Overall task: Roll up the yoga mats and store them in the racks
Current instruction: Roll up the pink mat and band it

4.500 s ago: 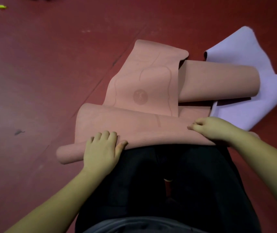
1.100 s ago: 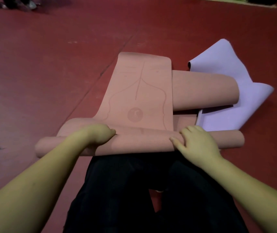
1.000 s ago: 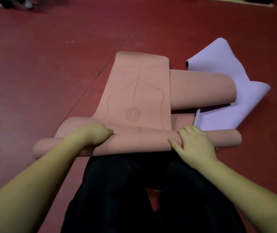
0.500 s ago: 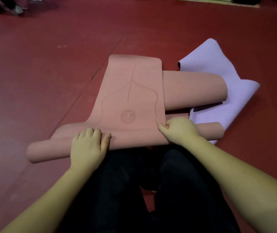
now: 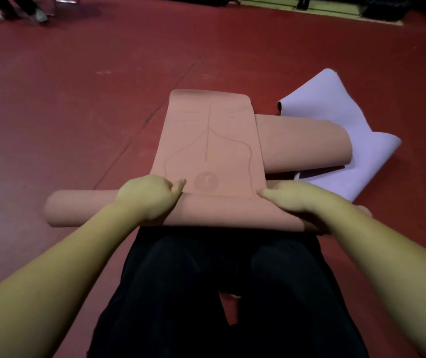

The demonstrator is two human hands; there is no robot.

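Hands both on the salmon-pink rubber yoga mat [image 5: 206, 140], at the rolled part lying across our knees on the dark red floor [image 5: 64, 99]. We curl the left hand [image 5: 150, 195] and right hand [image 5: 292, 197] over the roll's top, fingers gripping it, likely to keep the winding tight and square. Unrolled tail runs away from us, over a second fold. Lilac foam mat [image 5: 349, 151] lies half under it, not yet rolled. No racks in view.
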